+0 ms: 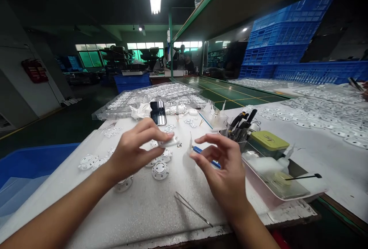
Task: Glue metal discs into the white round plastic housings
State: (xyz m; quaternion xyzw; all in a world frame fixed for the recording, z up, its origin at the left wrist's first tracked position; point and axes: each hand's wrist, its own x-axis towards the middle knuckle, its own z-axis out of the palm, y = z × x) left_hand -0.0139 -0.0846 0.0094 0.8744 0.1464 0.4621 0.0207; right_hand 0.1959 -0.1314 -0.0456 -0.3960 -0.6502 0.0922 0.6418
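My left hand (138,147) pinches a white round plastic part (171,141) between thumb and fingers, above the foam-covered bench. My right hand (221,161) is open, its thumb and index finger apart. Close to those fingertips stands a small needle-tipped bottle (190,147); whether the thumb touches it I cannot tell. A blue-handled tool (207,156) lies partly behind the right hand. Beneath the left hand are several similar white round parts (160,170) with grey marks round their rims. Tiny dark pieces (179,145) lie between the hands. Metal tweezers (193,208) rest nearer the front edge.
To the right, a tray (258,182) holds a yellow-lidded tin (269,140), bottles and pliers (237,120). A phone (158,113) lies behind the left hand. Trays of white parts (126,101) fill the back; a blue bin (37,161) is at left.
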